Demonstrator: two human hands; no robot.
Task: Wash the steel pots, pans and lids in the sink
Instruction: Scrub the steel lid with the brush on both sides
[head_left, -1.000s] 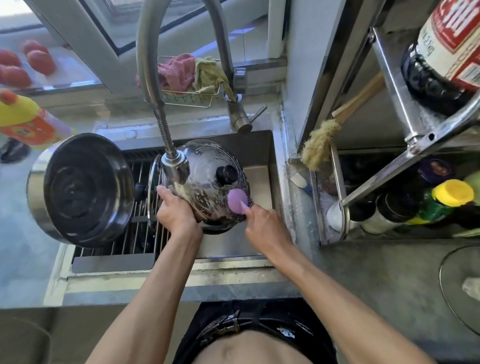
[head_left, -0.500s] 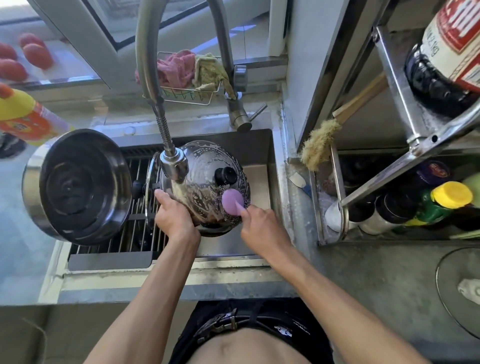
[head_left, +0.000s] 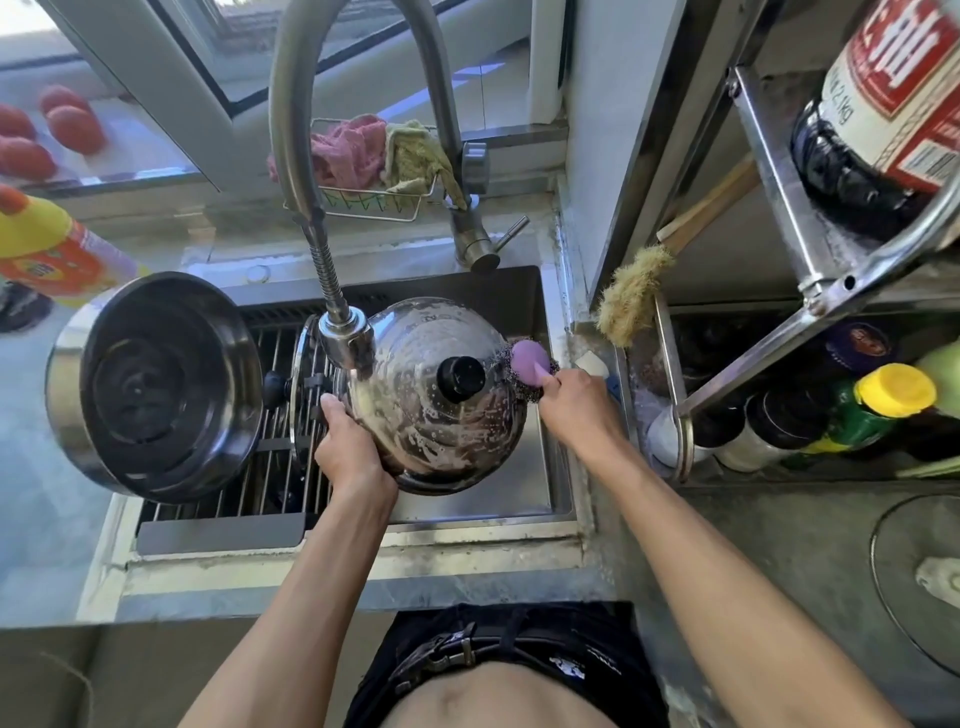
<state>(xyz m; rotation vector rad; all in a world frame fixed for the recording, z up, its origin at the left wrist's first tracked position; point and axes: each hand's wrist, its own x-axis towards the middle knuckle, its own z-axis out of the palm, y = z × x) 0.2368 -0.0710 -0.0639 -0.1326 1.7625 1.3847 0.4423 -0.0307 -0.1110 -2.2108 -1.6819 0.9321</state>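
A domed steel lid (head_left: 441, 415) with a black knob, streaked with soap, is held tilted over the sink (head_left: 545, 483). My left hand (head_left: 349, 447) grips its lower left rim. My right hand (head_left: 574, 400) holds a steel-wool scrubber with a purple handle (head_left: 527, 361) against the lid's upper right edge. A steel pot (head_left: 156, 384) lies on its side on the rack at the left, its opening facing me. A second lid (head_left: 304, 384) stands on edge between the pot and the held lid.
The faucet head (head_left: 345, 338) hangs over the lid's left side. A wire drying rack (head_left: 270, 483) covers the sink's left half. Cloths (head_left: 374, 150) sit in a wire basket behind. A brush (head_left: 631, 291) leans at the right, beside a shelf of bottles (head_left: 883, 410).
My right hand has carried the scrubber from the lid's lower right up to its upper right edge. The lid has tilted so that its knob faces me more.
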